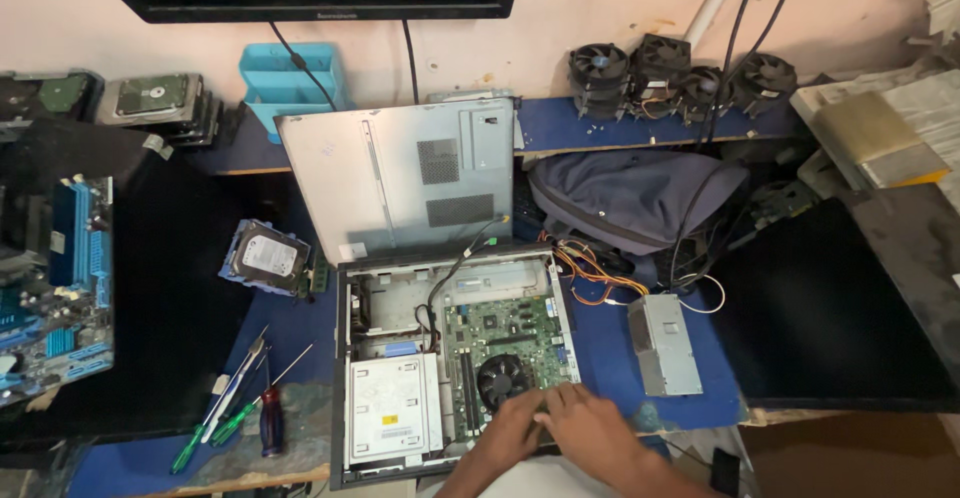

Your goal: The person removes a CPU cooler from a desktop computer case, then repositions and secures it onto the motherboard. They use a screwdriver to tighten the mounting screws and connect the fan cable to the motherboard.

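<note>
Item: opened desktop computer case (345,378), lying flat on a blue bench top (610,358), side panel removed. The case's long axis runs near to far.

Contents, left to right: a grey optical drive (388,410) in the near-left bay; a green motherboard (505,333) filling the right half; a round black cooling fan (503,378) on the motherboard's near part; a black cable (450,278) trailing in from the far edge.

Hands: left hand (510,428) and right hand (590,423) both lie at the case's near-right corner, touching each other, fingers pointing far and left. The left hand is the nearer to the fan, its fingertips just beside the fan's near-right rim. The right hand rests on the motherboard's near-right edge. Neither hand visibly holds anything; the fingers lie flattish on the board, but whether they pinch a small part beneath cannot be told.

Surroundings: removed side panel (400,178) leaning up beyond the case; grey power supply unit (665,343) right of the case, with orange wires (590,273) behind it; bare hard drive (268,256) far-left of the case; screwdrivers (250,403) left, well apart from both hands; dark backpack (630,193); stacked fans (680,78) by the wall.
</note>
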The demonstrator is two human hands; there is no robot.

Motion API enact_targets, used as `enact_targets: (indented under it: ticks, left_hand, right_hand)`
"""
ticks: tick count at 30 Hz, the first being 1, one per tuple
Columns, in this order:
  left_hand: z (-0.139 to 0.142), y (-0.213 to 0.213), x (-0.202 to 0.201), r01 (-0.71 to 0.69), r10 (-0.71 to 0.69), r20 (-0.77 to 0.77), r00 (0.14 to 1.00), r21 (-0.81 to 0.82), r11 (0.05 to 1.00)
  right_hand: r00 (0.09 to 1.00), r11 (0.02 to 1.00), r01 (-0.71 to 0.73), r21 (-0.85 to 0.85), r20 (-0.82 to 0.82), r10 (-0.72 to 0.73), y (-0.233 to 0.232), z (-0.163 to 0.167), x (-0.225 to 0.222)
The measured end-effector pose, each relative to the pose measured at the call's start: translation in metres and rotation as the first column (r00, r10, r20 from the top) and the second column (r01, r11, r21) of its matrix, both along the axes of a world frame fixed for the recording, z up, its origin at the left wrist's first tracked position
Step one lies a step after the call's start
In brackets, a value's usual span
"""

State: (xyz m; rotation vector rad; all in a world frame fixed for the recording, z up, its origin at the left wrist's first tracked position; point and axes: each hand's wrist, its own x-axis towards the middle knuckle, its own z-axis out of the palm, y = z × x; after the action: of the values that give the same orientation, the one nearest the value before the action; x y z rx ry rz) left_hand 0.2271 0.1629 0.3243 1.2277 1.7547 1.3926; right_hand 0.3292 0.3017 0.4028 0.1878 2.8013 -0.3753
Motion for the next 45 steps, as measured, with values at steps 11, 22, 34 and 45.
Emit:
enact_targets:
  ticks: [11, 22, 34, 45]
  left_hand:
    - [-0.006, -0.002, -0.001, 0.032, -0.032, -0.012, 0.999, -0.007, 0.999]
    - [0.001, 0.007, -0.004, 0.016, -0.015, 0.021, 1.000, -0.008, 1.000]
    - [-0.026, -0.005, -0.005, -0.212, 0.211, -0.129, 0.969, 0.000, 0.977]
    - [-0.077, -0.035, -0.022, -0.390, 0.285, -0.414, 0.865, -0.194, 0.900]
  right_hand:
    - [0.973, 0.983, -0.135, -0.127, -0.204, 0.108, 0.004, -0.031, 0.018]
    - [0.993, 0.984, 0.116, 0.138, -0.014, -0.116, 0.015, -0.035, 0.008]
    - [0.848, 0.832, 0.301, -0.465, -0.269, -0.457, 0.014, -0.023, 0.011]
    - [0.596, 0.862, 0.242, -0.445, -0.633, -0.494, 0.057, -0.033, 0.011]
